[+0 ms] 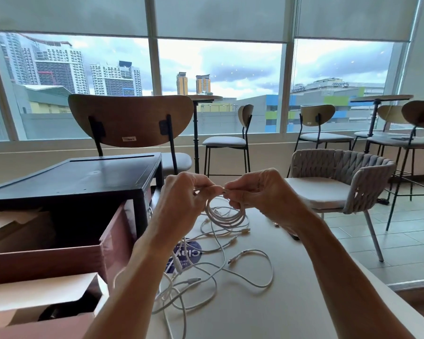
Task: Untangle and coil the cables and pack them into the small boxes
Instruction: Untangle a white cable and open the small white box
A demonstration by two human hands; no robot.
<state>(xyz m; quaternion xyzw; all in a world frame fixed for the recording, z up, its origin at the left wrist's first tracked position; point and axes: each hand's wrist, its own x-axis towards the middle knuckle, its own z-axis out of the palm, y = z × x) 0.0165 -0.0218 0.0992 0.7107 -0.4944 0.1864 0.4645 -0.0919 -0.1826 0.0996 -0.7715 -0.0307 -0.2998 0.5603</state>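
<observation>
one white round cable coil (227, 215) pinched between left hand (181, 199) and right hand (260, 194), unpacked; tangled loose white cables (206, 272) remaining on pale table (291, 302).

Pinching grips: left hand (181, 200), right hand (258, 194)

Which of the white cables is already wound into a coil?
The cable held up by the left hand and right hand: it hangs in neat round loops. The other cables lie loose and tangled on the table.
</observation>
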